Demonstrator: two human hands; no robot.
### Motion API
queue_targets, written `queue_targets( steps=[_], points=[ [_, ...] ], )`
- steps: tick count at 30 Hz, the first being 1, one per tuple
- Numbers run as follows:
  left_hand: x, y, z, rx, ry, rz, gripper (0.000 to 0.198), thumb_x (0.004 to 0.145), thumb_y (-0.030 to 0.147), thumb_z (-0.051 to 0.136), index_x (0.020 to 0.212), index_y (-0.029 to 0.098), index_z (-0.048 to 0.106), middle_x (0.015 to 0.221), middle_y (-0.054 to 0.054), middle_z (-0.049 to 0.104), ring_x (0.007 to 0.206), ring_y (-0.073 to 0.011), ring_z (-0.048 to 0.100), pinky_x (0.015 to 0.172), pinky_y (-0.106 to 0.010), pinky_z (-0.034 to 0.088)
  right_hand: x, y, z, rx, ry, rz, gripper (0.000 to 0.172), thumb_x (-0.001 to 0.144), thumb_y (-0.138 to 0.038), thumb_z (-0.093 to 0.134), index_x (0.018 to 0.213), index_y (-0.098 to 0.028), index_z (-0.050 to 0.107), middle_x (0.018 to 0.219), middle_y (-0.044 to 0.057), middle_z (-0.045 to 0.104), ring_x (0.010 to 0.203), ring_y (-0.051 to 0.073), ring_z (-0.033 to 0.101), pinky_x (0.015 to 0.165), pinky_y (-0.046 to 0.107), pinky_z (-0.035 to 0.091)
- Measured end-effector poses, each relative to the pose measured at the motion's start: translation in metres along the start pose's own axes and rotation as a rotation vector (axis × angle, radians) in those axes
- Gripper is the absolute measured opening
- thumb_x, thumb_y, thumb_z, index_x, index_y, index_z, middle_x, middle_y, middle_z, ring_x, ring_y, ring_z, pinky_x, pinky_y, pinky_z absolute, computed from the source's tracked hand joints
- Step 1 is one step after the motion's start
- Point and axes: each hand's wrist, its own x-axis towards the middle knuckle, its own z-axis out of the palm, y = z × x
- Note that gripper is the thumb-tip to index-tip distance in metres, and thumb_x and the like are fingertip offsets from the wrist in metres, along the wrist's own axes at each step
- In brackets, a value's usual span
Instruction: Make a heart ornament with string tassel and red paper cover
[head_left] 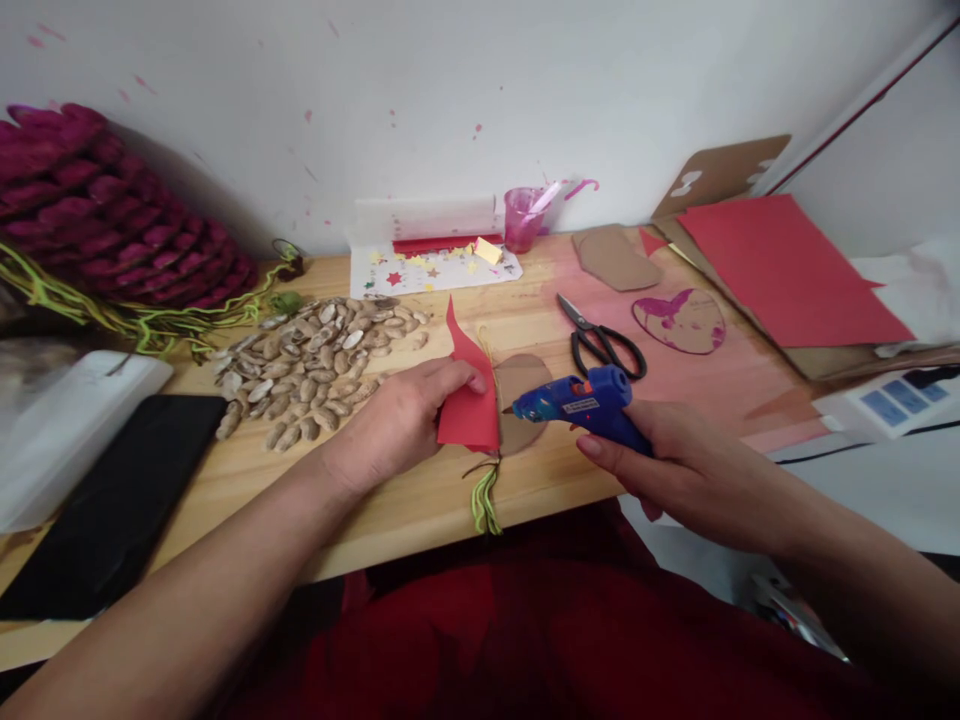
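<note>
My left hand (409, 410) grips a folded piece of red paper (472, 410), thumb on top, near the table's front edge. Against the paper's right side lies a brown cardboard piece (525, 400) with a rounded edge. A yellow string (486, 343) runs along the fold, and a green tassel (486, 498) hangs below it. My right hand (660, 460) is wrapped round a blue glue gun (585, 400). Its nozzle points left, over the cardboard and close to the red paper; whether they touch cannot be made out.
Black-handled scissors (600, 340) and a painted cardboard heart (680, 321) lie behind the glue gun. Peanut shells (315, 365) cover the left middle. Red sheets (795, 265) lie right; a pink cup (523, 222) stands at the wall. A black slab (127, 500) and magenta cone (112, 215) are left.
</note>
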Motion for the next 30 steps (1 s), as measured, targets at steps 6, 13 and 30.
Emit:
queue_targets(
  steps=[6, 13, 30],
  points=[
    [0.0, 0.003, -0.001, 0.019, -0.023, -0.011, 0.026, 0.082, 0.012, 0.066, 0.106, 0.021, 0.059, 0.102, -0.004, 0.071, 0.088, -0.0173, 0.069, 0.079, -0.028, 0.053, -0.007, 0.0, 0.004, -0.079, 0.003, -0.004, 0.044, 0.096, -0.059, 0.049, 0.07, -0.023, 0.049, 0.063, 0.003, 0.064, 0.054, 0.017, 0.056, 0.051, 0.031, 0.034],
    [-0.001, 0.003, 0.002, 0.081, -0.033, 0.02, 0.025, 0.084, 0.017, 0.068, 0.108, 0.02, 0.06, 0.102, -0.006, 0.07, 0.087, -0.019, 0.068, 0.078, -0.029, 0.053, -0.019, 0.001, 0.007, -0.067, -0.035, -0.027, 0.042, 0.097, -0.057, 0.049, 0.075, -0.021, 0.054, 0.065, 0.003, 0.065, 0.058, 0.017, 0.058, 0.054, 0.03, 0.036],
    [-0.002, 0.008, 0.004, 0.12, -0.022, 0.065, 0.057, 0.086, 0.012, 0.063, 0.139, 0.02, 0.046, 0.119, -0.01, 0.069, 0.102, -0.0212, 0.069, 0.087, -0.033, 0.055, -0.029, 0.0, 0.012, -0.026, -0.014, -0.056, 0.035, 0.098, -0.053, 0.051, 0.084, -0.022, 0.06, 0.071, 0.002, 0.065, 0.061, 0.018, 0.056, 0.057, 0.031, 0.038]
  ],
)
